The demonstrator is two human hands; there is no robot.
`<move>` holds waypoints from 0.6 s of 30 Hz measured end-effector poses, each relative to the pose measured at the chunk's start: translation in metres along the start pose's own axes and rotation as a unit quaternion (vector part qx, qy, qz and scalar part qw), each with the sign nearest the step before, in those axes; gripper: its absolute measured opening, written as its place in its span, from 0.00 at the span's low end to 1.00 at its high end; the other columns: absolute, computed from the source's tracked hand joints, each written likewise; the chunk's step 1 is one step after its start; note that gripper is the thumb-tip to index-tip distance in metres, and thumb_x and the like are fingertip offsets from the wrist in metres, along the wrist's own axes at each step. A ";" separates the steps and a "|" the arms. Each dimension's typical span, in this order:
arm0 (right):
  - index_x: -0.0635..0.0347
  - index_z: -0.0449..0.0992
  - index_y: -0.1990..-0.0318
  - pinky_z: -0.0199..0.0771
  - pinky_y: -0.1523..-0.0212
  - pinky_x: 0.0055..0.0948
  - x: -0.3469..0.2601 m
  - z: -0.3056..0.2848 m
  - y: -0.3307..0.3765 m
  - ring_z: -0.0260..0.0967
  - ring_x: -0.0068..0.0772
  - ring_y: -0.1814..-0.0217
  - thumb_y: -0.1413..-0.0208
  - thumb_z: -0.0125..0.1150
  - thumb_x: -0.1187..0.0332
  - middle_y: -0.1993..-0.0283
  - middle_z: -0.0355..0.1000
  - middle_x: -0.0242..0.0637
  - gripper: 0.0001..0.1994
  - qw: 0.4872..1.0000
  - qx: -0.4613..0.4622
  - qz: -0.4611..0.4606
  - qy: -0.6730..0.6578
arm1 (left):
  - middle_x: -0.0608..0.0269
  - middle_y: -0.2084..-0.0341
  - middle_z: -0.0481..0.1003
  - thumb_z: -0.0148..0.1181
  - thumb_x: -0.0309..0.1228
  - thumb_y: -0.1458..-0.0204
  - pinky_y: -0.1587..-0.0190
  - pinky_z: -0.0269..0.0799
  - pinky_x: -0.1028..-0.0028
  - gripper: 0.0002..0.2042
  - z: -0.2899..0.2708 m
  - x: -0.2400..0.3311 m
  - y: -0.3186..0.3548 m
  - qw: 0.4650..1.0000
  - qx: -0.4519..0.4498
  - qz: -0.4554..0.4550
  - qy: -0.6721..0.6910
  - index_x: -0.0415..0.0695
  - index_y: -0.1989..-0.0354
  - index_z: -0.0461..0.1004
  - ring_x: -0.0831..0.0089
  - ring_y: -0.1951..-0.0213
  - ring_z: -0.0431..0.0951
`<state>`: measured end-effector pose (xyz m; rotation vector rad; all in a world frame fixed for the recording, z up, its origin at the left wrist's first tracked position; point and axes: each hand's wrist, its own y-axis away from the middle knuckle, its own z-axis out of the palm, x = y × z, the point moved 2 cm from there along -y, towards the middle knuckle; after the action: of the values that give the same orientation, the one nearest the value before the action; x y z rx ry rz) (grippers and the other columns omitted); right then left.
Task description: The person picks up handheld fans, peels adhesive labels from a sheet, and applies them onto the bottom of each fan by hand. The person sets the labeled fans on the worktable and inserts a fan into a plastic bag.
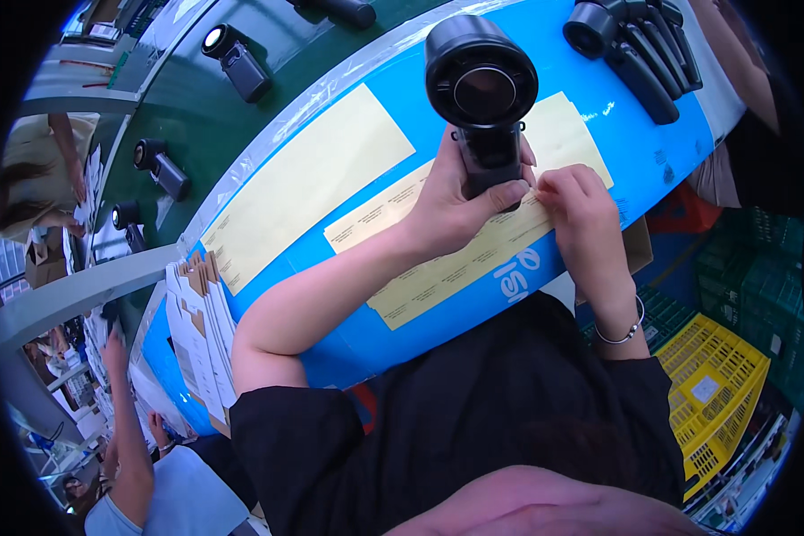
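Observation:
My left hand (451, 207) is wrapped around the handle of a black handheld fan (482, 76), which stands up with its round head toward the far side. Close beside the handle, my right hand (582, 204) has its thumb and fingers pinched together; whatever may be between them is too small to make out. Under both hands lie pale yellow label sheets (447, 284) with rows of small print. Another yellow sheet (317, 183) rests to the left on the blue work surface (330, 344).
Several black fans (648, 67) lie grouped at the far right. More fans (243, 71) sit on the green conveyor belt (201, 116). Flat cardboard pieces (196, 322) stack at the left. A yellow crate (710, 380) stands at lower right. Other people work at the left and far right.

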<state>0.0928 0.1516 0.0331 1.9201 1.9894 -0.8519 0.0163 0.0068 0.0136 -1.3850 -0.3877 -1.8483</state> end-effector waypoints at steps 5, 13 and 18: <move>0.65 0.70 0.69 0.68 0.68 0.35 0.007 -0.018 -0.006 0.69 0.44 0.68 0.49 0.54 0.79 0.72 0.69 0.45 0.01 0.992 -0.025 0.040 -0.117 | 0.59 0.59 0.67 0.59 0.25 0.48 0.52 0.69 0.70 0.29 -0.009 -0.003 -0.002 0.999 -0.035 -0.021 -0.035 0.46 0.43 0.47 0.73 0.57 0.72; 0.66 0.69 0.62 0.70 0.69 0.21 0.017 -0.032 -0.016 0.70 0.27 0.65 0.41 0.53 0.74 0.66 0.70 0.39 0.04 0.950 0.067 0.041 -0.303 | 0.61 0.61 0.68 0.61 0.30 0.48 0.53 0.68 0.70 0.23 0.000 0.006 -0.003 1.000 0.015 -0.005 -0.012 0.43 0.47 0.57 0.73 0.59 0.71; 0.68 0.64 0.55 0.69 0.70 0.16 -0.008 -0.073 -0.036 0.69 0.21 0.70 0.38 0.51 0.71 0.71 0.69 0.36 0.10 0.906 0.124 -0.097 -0.393 | 0.55 0.59 0.69 0.58 0.26 0.47 0.54 0.70 0.69 0.22 0.018 0.060 -0.027 0.976 0.095 -0.067 0.183 0.36 0.46 0.59 0.69 0.58 0.73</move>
<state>0.0746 0.1880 0.1042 1.1617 1.6076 -1.6719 0.0029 0.0119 0.0807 -0.8849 -0.4605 -2.0671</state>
